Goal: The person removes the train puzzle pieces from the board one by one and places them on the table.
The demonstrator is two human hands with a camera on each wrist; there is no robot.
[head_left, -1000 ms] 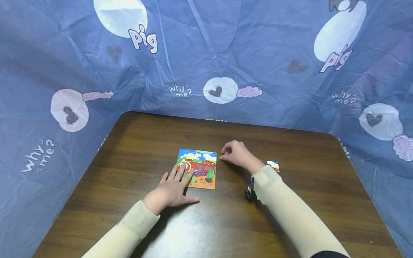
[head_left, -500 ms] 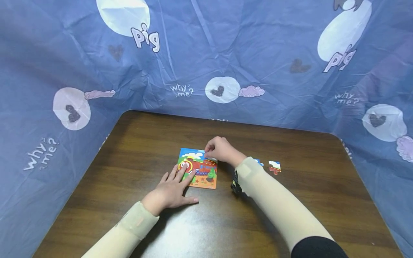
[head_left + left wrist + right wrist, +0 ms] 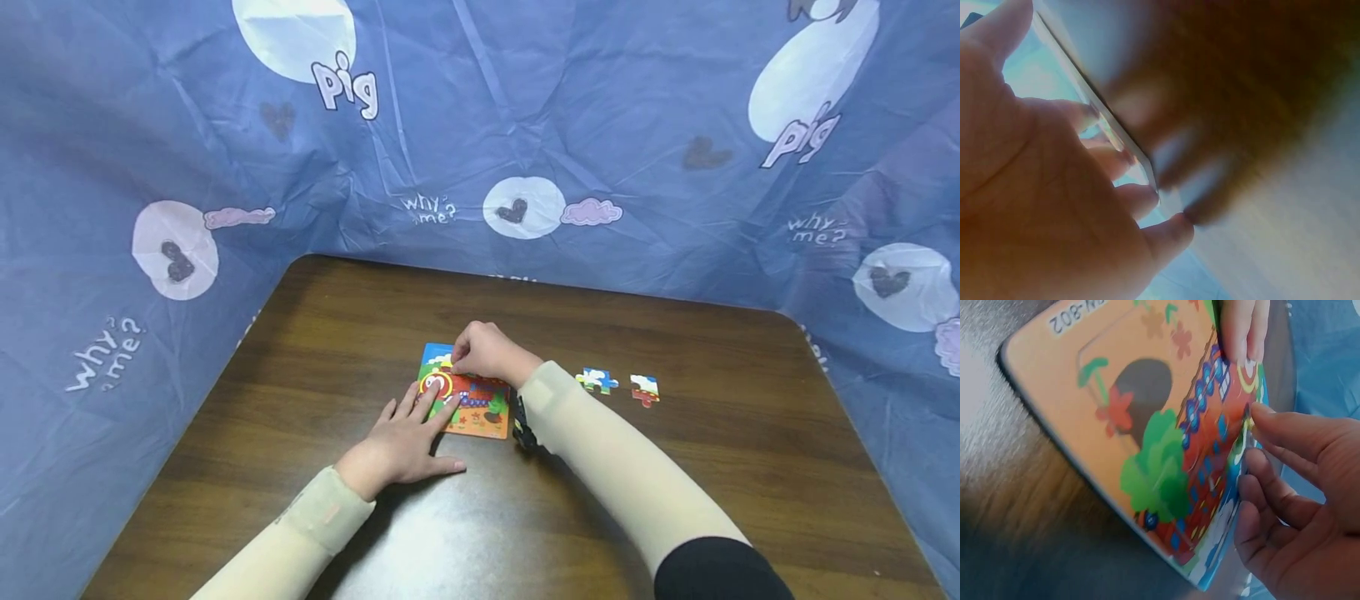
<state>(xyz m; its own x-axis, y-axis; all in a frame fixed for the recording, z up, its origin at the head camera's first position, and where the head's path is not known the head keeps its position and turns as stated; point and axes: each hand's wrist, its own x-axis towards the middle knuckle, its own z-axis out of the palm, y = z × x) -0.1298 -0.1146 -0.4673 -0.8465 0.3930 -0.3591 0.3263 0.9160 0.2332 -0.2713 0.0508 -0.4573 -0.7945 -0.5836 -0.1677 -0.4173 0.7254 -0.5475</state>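
A jigsaw puzzle board with a red train picture lies flat in the middle of the table. My left hand rests on its left side, fingers spread and straight, thumb on the wood. Over the board's upper part, my right hand bends its fingers down at the picture. In the right wrist view, thumb and index finger pinch a thin puzzle piece, seen edge-on at the board's surface; whether it sits fully in the board is unclear. The left wrist view shows the left fingers along the board's edge.
Two loose puzzle pieces lie on the table right of the board: a blue, white and green one and a white and red one. A blue printed cloth hangs behind and around the wooden table.
My right hand has moved left from beside the board to above its upper part, uncovering the blue loose piece. The left hand has stayed on the board.
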